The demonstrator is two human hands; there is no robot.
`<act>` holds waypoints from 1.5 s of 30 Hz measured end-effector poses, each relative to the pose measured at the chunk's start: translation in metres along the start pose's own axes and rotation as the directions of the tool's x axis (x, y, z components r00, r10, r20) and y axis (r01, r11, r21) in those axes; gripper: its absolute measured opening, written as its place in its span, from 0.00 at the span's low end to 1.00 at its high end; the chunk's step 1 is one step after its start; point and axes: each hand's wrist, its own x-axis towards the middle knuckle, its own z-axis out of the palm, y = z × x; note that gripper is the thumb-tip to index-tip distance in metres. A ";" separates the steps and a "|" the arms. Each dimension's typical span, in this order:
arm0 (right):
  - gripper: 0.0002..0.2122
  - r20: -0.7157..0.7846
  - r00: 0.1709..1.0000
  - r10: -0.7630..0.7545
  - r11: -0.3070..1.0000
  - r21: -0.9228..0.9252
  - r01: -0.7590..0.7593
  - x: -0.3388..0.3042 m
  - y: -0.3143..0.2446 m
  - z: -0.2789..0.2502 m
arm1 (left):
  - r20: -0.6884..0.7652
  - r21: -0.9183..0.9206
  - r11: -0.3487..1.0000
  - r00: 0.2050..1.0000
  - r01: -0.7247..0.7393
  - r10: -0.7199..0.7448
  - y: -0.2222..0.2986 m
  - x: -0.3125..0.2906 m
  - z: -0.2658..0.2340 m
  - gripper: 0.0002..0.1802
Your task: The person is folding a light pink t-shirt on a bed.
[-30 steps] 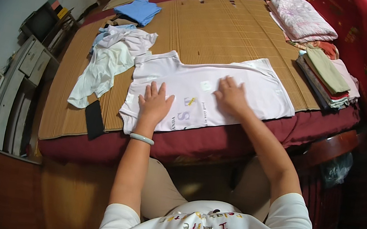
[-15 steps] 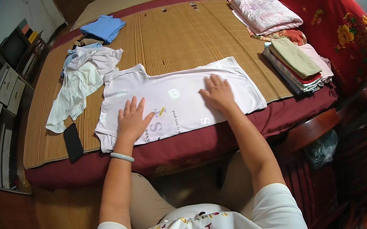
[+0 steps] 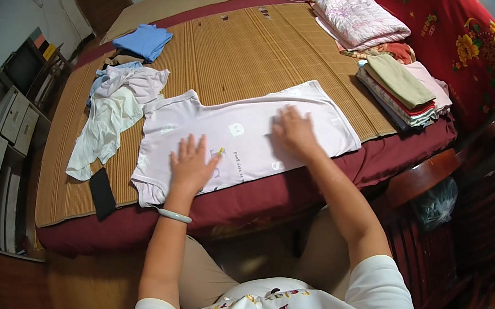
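Observation:
A pale pink printed T-shirt lies spread lengthwise along the near edge of the bed, its sleeve end to the left and its hem to the right. My left hand rests flat on its front with fingers spread, beside the printed letters; a pale bangle circles that wrist. Over the right half of the shirt is my right hand, fingers stretched out and slightly blurred. Whether its palm presses on the cloth or hovers just above, I cannot tell. Neither hand grips anything.
Left of the shirt lie crumpled white clothes, a black flat object and a folded blue garment. Folded clothes and a quilt are stacked at the right on the bamboo mat. A wooden chair stands close by.
My left hand has slid slightly right over the shirt. My right hand has shifted a little and its fingers look lifted. The view has moved slightly.

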 end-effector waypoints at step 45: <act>0.32 0.235 0.941 0.243 0.970 -0.065 -0.234 0.026 0.005 0.012 | 0.023 -0.009 0.997 0.996 0.081 -0.081 -0.021 0.010 -0.003 0.43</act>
